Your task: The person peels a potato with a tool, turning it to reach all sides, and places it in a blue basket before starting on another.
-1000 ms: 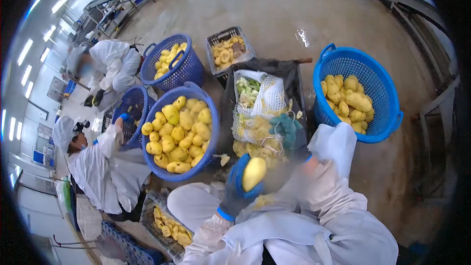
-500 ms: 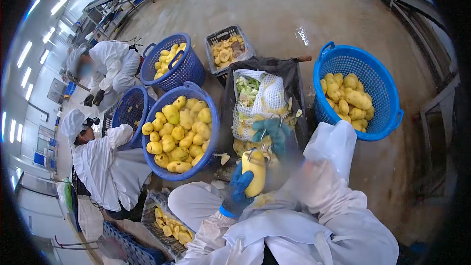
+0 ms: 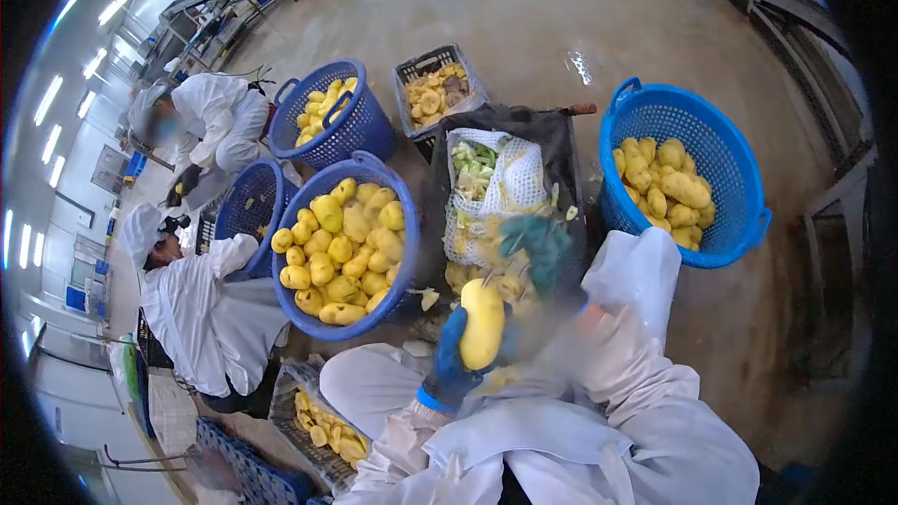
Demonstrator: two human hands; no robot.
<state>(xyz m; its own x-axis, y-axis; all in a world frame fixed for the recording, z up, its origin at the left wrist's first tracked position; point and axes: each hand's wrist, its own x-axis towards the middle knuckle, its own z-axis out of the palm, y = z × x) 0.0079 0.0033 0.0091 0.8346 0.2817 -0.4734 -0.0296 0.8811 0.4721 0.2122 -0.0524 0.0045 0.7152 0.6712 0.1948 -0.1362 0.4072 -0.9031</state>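
Note:
My left hand, in a blue glove, grips a peeled yellow potato held upright above my lap. Just beyond it is my right hand in a teal glove, smeared by motion, its fingers closed round a thin metal peeler near the potato's top. Under the right hand sits a black-lined crate with white foam netting, green trimmings and peelings. A blue basket of potatoes stands to the right; another basket, heaped with peeled potatoes, is to the left.
Further baskets stand behind on the left. A crate of potato pieces is beyond the lined crate, and another crate holds pieces by my left knee. Two people in white, one nearer, work at left. Metal frames edge the wet floor.
The right hand and peeler have moved up and slightly right, off the potato's face. The left hand has turned the potato a little, showing more of its bare side.

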